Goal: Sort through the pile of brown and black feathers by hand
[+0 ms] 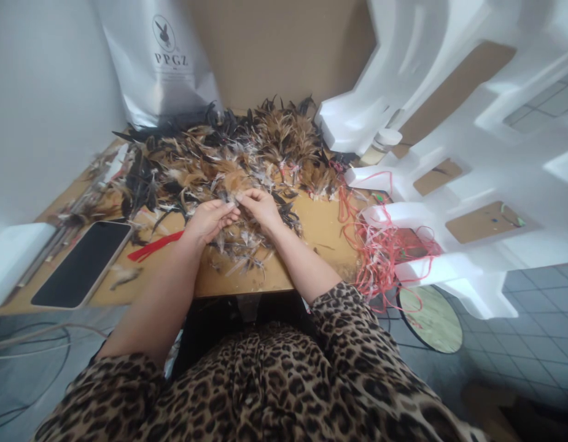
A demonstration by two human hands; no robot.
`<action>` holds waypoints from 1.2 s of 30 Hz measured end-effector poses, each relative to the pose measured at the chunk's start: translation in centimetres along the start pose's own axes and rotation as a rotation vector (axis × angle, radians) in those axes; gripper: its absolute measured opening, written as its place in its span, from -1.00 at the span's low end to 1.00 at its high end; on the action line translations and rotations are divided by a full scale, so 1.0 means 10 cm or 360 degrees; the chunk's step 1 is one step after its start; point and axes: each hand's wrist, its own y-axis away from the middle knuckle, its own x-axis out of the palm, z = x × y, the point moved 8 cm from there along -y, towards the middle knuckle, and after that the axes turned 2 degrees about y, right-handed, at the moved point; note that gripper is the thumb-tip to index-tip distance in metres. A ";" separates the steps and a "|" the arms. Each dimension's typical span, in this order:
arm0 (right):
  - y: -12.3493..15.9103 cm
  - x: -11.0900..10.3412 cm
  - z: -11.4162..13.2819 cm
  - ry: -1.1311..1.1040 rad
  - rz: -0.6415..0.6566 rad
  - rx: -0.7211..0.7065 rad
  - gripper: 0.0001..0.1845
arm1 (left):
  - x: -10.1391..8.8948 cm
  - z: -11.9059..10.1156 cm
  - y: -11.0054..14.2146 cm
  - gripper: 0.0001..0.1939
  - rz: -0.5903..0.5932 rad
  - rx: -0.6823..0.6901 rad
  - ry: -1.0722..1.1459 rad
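The largest thing before me is the brown worktop (327,230), and on it almost everything lies. At my right side stands the big white moulded packaging (495,147), which has several openings in it. At the back, toward the left, a silver bag (157,67) stands upright, with a rabbit sign and the letters PPGZ. In front of the bag spreads a wide heap of feathers (284,138), brown, black and some pale ones, reaching as far as my hands. To the right, a tangle of red strings (380,252) lies against the packaging and hangs partly over the edge.

On the left side there is a phone (83,264) with a dark screen, and just beside it a white flat box (19,261). My left hand (211,220) and my right hand (261,212) meet near the middle of the worktop: each presses thumb and finger together, and both pinch the pale base of a tan tuft (233,183) (the fine detail there is blurred). A small jar (380,147) with a white lid leans by the packaging. Near my left wrist lies a red strip (155,245). The tuft, the smallest, is between my fingertips, in front of the heap.
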 end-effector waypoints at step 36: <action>-0.03 0.01 0.00 0.0504 0.0114 -0.0212 -0.69 | 0.17 -0.08 0.06 -0.82 0.0164 0.0145 -0.0616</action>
